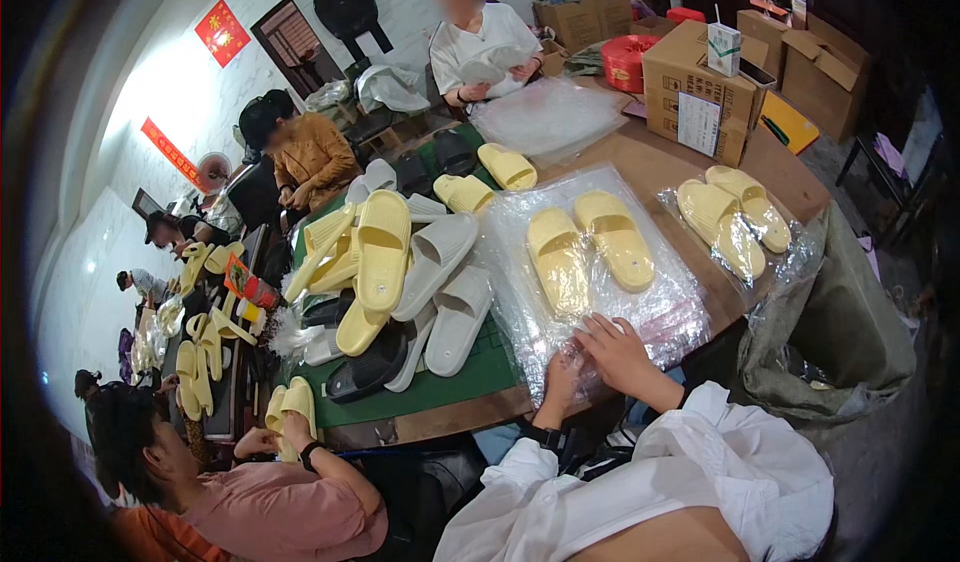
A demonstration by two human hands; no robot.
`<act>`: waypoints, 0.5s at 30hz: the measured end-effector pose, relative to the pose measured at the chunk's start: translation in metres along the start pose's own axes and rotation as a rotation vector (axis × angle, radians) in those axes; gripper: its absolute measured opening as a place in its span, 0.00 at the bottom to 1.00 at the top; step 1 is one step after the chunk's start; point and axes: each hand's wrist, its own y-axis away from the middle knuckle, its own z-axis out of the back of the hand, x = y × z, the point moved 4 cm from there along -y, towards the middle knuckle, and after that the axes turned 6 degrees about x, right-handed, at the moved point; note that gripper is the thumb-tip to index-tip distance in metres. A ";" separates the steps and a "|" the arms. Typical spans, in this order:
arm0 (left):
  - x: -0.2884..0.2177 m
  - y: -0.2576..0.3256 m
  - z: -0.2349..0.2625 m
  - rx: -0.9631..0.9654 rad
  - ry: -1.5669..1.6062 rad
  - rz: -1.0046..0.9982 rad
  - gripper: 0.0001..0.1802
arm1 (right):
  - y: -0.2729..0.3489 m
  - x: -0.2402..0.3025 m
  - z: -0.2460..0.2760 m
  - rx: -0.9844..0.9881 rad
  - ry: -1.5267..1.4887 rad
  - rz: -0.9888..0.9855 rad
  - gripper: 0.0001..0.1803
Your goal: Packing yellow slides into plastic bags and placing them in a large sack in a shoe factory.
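A pair of yellow slippers [613, 244] lies side by side on a stack of clear plastic bags [690, 312], and glossy film over them suggests they are inside a clear bag. At that bag's near edge, my left hand [563, 374] is closed, its fingers pinched on the plastic. My right hand [622, 354] is just beside it, fingers stretched out and apart over the film, below the slippers' toes or heels. Farther right, another pair of yellow slippers [722, 224] rests in a clear bag on the brown table.
Loose yellow, grey and black slippers [400, 272] pile up on a green mat [465, 394] at left. A cardboard box [700, 92] stands at the far right. A large grey-green sack [830, 312] opens beside the table. Co-workers sit around, one at left handling yellow slippers [292, 410].
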 end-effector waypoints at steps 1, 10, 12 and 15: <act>-0.001 0.000 -0.003 -0.040 0.000 0.036 0.28 | 0.001 -0.002 -0.001 0.010 -0.041 -0.008 0.35; -0.010 0.002 -0.010 0.051 0.099 -0.030 0.29 | -0.003 -0.013 -0.015 -0.165 -0.111 0.031 0.24; -0.009 0.001 -0.008 0.092 0.157 -0.060 0.30 | -0.004 -0.015 -0.018 -0.176 -0.108 0.039 0.24; -0.004 -0.003 -0.003 0.142 0.142 -0.041 0.30 | -0.005 -0.019 -0.015 -0.251 -0.167 0.041 0.22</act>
